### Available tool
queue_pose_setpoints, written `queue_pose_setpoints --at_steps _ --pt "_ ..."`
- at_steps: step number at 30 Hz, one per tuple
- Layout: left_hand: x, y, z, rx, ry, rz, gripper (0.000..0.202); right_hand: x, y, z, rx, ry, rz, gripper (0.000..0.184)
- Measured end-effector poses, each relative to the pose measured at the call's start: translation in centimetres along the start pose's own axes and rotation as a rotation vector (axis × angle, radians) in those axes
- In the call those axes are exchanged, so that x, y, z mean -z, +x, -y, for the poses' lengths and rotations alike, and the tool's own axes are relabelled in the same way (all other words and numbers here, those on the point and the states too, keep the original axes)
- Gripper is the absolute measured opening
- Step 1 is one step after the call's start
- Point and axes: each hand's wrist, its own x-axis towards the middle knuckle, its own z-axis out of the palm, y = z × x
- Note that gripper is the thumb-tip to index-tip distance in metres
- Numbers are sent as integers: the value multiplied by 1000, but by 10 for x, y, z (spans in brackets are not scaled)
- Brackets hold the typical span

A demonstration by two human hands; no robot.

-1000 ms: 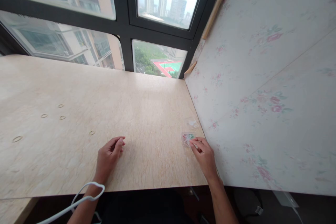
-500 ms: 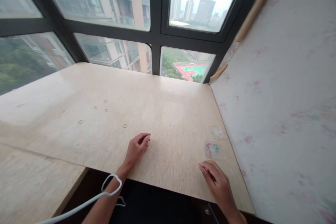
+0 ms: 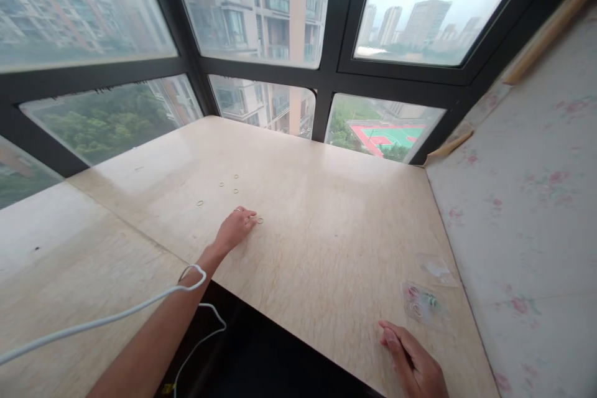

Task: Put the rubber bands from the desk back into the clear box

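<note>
My left hand reaches low over the tabletop, its fingers drawn together beside a thin pale ring. A small light loop shows at its upper edge; whether it is worn or held I cannot tell. Farther left lie several similar rings, among them a larger one and a small one. At the near edge my right hand is closed, thumb against index finger; anything between them is hidden. Just beyond it sits a clear plastic box holding red, white and green ring-like pieces.
A crumpled clear wrapper lies behind the box, close to the papered wall. Dark-framed windows border the far side. A white cable runs past my left forearm. The tabletop's front edge drops away to a dark gap.
My left hand has moved forward to beside the nearest ring. My right hand stays closed near the front edge. The view has swung left, so everything appears shifted right.
</note>
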Motion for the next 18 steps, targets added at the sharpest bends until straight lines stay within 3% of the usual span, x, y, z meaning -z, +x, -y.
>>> queue_pose_setpoints --at_steps 8,18 --pt "8 12 -13 -184 290 159 26 0 3 6 64 -46 -8 34" --pt "17 26 -28 -203 442 294 20 -1 2 7 82 -72 -5 34"
